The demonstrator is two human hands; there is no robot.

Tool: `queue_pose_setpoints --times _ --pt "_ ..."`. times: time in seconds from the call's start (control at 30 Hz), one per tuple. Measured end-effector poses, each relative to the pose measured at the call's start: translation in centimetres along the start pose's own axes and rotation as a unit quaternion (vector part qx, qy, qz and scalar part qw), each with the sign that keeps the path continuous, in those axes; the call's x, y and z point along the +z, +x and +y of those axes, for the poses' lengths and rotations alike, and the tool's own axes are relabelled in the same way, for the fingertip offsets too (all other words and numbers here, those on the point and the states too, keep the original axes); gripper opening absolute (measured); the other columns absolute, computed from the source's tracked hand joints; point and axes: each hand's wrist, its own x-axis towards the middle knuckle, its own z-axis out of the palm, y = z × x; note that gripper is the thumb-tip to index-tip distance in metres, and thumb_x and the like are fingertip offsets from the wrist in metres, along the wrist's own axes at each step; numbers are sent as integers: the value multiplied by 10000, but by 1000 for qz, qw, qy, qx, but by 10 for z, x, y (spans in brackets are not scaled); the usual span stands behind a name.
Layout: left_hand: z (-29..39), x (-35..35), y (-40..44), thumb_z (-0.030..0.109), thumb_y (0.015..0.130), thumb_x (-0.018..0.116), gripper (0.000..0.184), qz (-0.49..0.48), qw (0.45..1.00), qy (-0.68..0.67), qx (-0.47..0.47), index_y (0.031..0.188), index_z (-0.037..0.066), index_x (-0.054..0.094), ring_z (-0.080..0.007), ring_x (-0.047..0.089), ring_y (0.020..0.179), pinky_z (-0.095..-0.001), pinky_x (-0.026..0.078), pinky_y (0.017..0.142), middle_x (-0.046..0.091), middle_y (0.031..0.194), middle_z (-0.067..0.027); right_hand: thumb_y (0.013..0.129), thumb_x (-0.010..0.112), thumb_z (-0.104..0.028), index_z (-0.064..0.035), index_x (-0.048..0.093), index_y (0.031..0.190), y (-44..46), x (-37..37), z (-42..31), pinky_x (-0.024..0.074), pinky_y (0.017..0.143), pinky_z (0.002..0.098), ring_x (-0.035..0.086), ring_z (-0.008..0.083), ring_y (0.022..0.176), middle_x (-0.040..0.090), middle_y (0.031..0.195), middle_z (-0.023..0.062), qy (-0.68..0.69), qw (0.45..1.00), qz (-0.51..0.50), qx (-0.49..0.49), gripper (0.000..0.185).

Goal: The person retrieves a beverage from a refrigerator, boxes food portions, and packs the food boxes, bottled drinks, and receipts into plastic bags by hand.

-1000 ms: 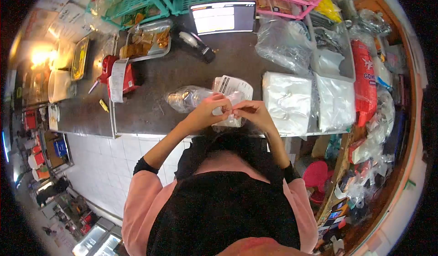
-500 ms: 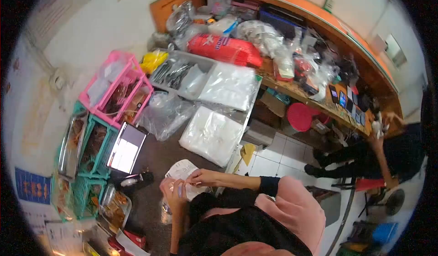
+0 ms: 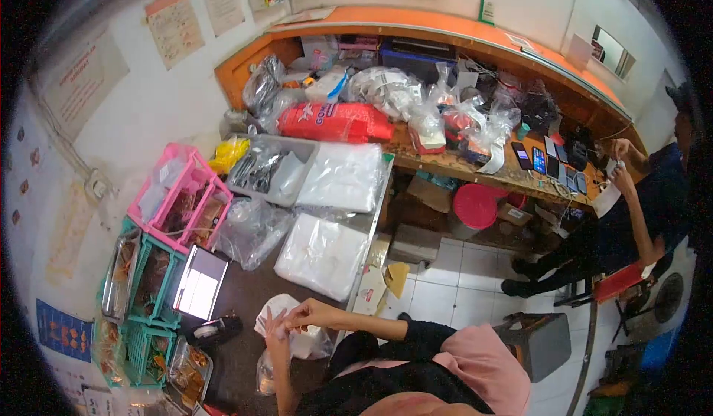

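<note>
Two stacks of plastic bags (image 3: 324, 256) lie on the dark table (image 3: 256, 282).

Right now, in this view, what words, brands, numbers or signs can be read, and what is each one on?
"GO", red pack; its remaining letters are unclear.
Wall sheets and blue poster: too blurred to read.
Screen and phones: text too small.
White box: red mark, unreadable.
</note>
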Motion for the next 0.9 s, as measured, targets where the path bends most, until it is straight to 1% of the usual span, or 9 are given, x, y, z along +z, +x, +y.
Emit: queue_pose_setpoints --times 0.07,0.13,0.2,0.27,0.47,0.53,0.63,0.77,0.9 --pt "-19 14 -2 214 830 500 262 39 995 85 47 970 28 619 -283 462 1129 -405 302 978 541 1146 -164 854 556 -220 -24 621 998 -14 -19 -2 435 607 214 532 70 694 598 784 15 41 999 -7 -21 252" --pt "3 26 -4 189 838 490 234 197 966 -95 -141 871 -2 621 -242 549 982 -393 437 818 601 1036 -135 868 534 -222 -21 607 1019 -50 -48 -25 448 620 223 540 75 712 597 848 25 49 998 -32 -30 261" --pt "13 18 -2 223 862 481 282 271 952 11 -142 836 -25 615 -212 580 811 -348 481 648 637 882 -123 881 512 -238 -27 592 1040 -94 -92 -25 460 628 226 547 80 729 591 880 27 8 999 -23 -41 277" --pt "24 20 5 287 875 487 373 405 892 -165 -113 808 -59 611 -211 567 650 -315 470 592 628 763 -140 886 495 -277 -43 593 1043 -139 -149 -8 469 640 230 551 83 747 596 863 24 -75 997 38 2 298" --pt "149 23 65 294 891 471 424 491 840 199 -116 795 -100 595 -208 544 615 -367 418 566 584 627 -164 885 468 -350 -52 607 987 -203 -276 -57 487 574 245 582 99 677 618 797 48 -139 990 -19 26 345" --pt "171 35 107 259 881 484 363 423 863 245 128 775 -67 605 -191 545 642 -354 412 598 591 651 -132 881 465 -381 -43 598 999 -197 -296 -111 492 610 276 588 138 687 618 754 67 -212 976 -27 39 382" --pt "318 105 184 197 859 489 268 281 934 168 145 776 -31 604 -165 547 680 -291 418 650 594 695 -90 862 483 -418 -26 571 1034 -166 -344 -111 487 704 318 584 201 792 614 872 99 -326 935 -127 -62 437" --pt "372 181 266 86 779 513 133 187 951 163 185 835 11 608 -205 580 710 -291 426 653 613 759 -92 803 596 -364 -63 554 1094 -184 -388 -112 439 814 356 550 227 923 579 1039 117 -237 927 -207 -203 421" --pt "419 266 359 73 714 555 250 127 891 289 325 961 61 590 -313 573 729 -368 400 619 608 860 -154 648 742 -375 -20 322 1279 -222 -454 -95 277 992 351 365 251 1176 385 1277 171 -165 970 123 -131 837"
